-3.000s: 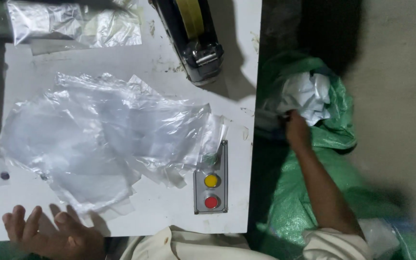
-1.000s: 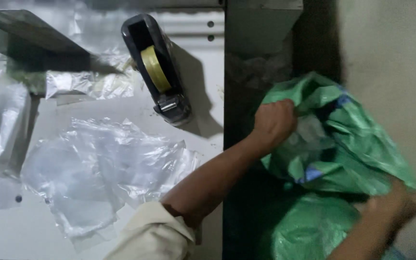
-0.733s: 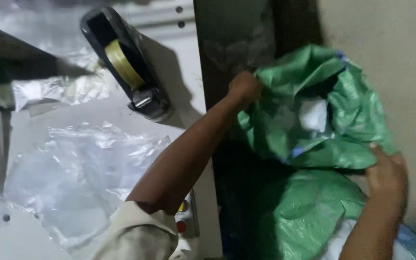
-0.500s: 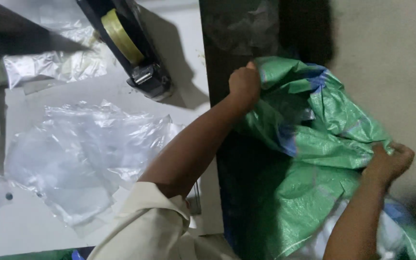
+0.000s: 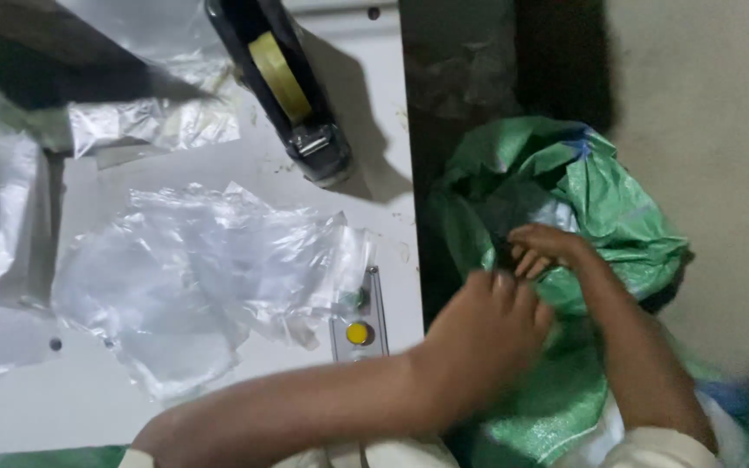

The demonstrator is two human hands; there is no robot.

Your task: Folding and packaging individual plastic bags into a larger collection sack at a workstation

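Right of centre in the frame, beside the white counter (image 5: 218, 407): green woven sack (image 5: 617, 208), slumped against a pale wall, mouth crumpled and partly folded over.

Step in hand, as judged: working the sack's mouth, both hands at the fabric. The next move would call for a firm hold on the rim by one hand and a free reach inside for the other.

Left hand (image 5: 483, 338): forearm crossing low from the lower left, back of hand upward, fingers pressed together and curled onto the green fabric; whether they pinch it cannot be told.

Right hand (image 5: 548, 251): arm rising from the lower right, wrist bent, fingers curled at the dark opening, tips hidden in the fold.

On the counter: clear plastic bags (image 5: 210, 277), loose heap, centre left; black tape dispenser (image 5: 283, 87) with yellowish roll, upper centre; small panel with yellow button (image 5: 357, 332), near the counter's right edge.
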